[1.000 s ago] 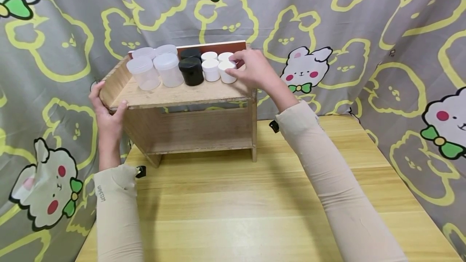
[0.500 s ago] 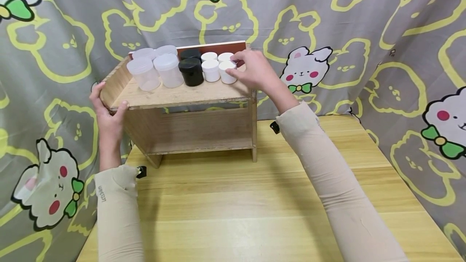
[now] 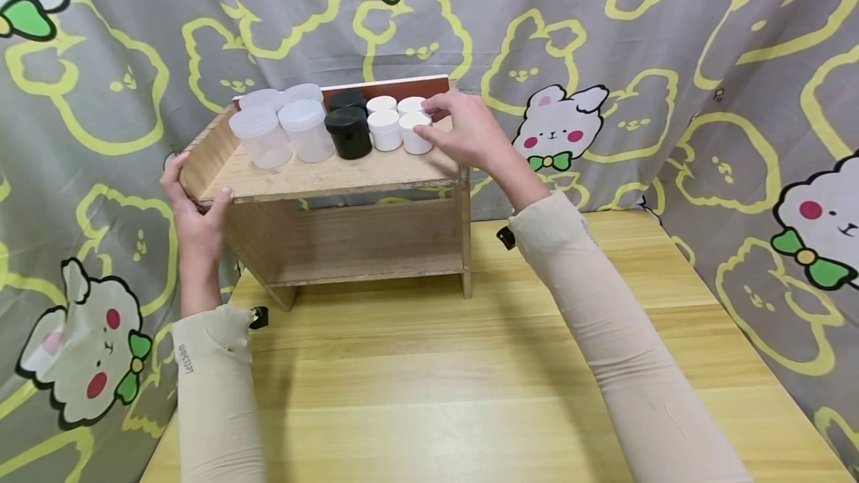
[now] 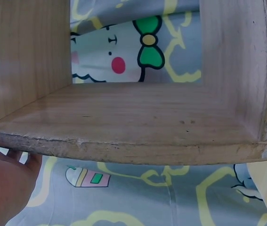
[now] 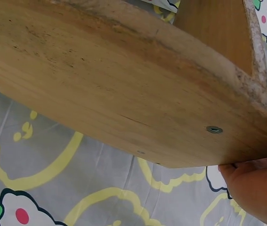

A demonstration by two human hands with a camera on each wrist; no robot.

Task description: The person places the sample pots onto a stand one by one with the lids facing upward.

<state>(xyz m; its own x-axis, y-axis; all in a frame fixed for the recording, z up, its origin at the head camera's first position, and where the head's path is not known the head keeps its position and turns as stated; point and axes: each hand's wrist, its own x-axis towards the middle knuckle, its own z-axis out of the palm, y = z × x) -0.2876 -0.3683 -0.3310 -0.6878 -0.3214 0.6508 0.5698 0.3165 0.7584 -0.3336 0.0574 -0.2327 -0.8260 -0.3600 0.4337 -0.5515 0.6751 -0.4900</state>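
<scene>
A small wooden shelf (image 3: 349, 176) stands on the table, its upper board bearing lidded jars in two rows. From left to right these are translucent jars (image 3: 310, 133), black jars (image 3: 350, 134) and white jars (image 3: 385, 133). My left hand (image 3: 197, 218) grips the shelf's left side panel near its front corner. At the other end my right hand (image 3: 470, 127) reaches over the right side panel (image 5: 138, 103), holding its edge. The tips of its thumb and index finger overlap the rightmost white jars; whether they touch them is unclear. Some right fingers are hidden.
The shelf's lower level (image 3: 362, 244) is visible under the top board. A wooden table (image 3: 403, 393) extends toward me. A grey patterned curtain (image 3: 523, 21) hangs behind and on both sides. Small black items (image 3: 506, 237) show beside both cuffs.
</scene>
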